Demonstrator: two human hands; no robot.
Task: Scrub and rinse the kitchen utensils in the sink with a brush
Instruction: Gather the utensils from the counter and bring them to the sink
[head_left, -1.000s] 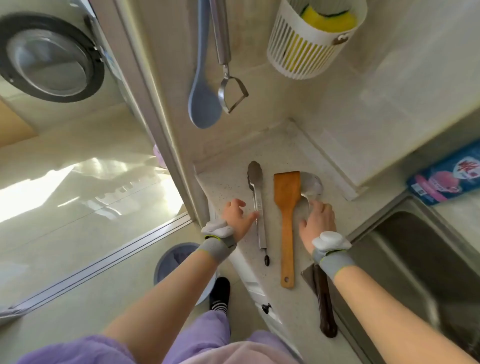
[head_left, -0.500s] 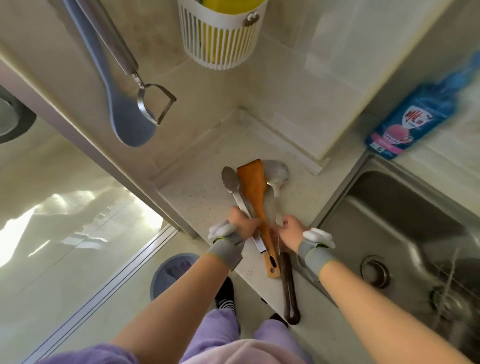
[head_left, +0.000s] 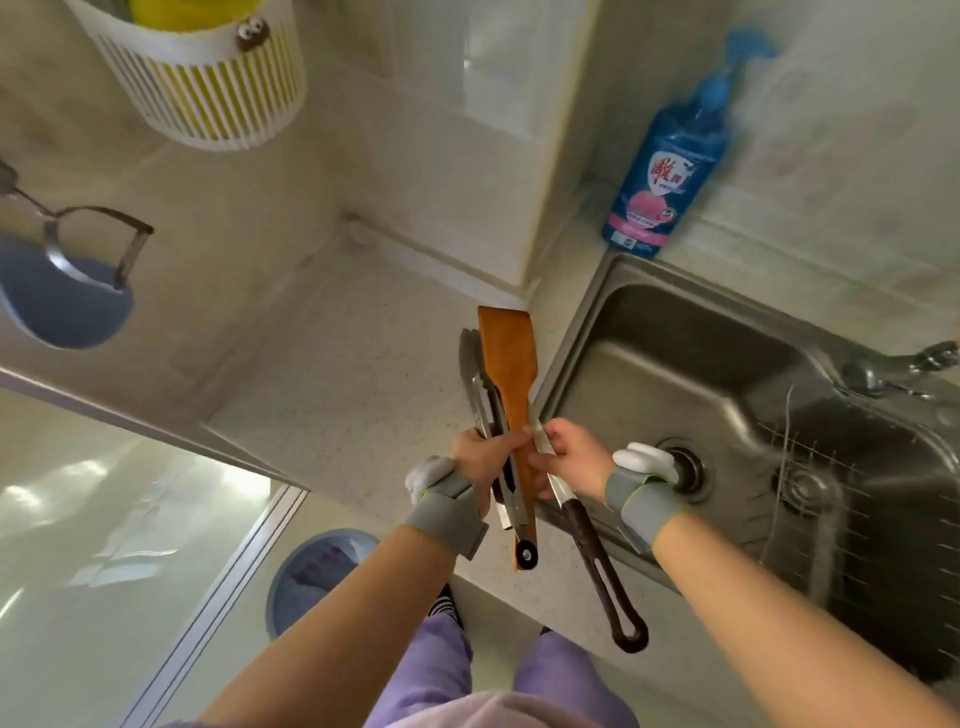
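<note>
Left hand (head_left: 480, 457) clamped round metal tongs (head_left: 475, 374) and wooden spatula (head_left: 506, 353); right hand (head_left: 571, 460) grips dark-handled utensil (head_left: 597, 566) by its shaft. Bundle over worktop (head_left: 353, 374) edge, beside sink (head_left: 675, 364).

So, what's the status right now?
Left hand grips tongs and wooden spatula. Right hand holds dark-handled utensil. All at sink edge. Nothing blocking.

The wooden spatula (head_left: 506, 358) hides the dark-handled utensil's (head_left: 590, 551) head.

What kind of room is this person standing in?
Most likely a home kitchen: a stainless steel sink set in a speckled counter, a blue soap bottle behind it, and a wooden spatula and metal tongs gripped in the left hand.
</note>
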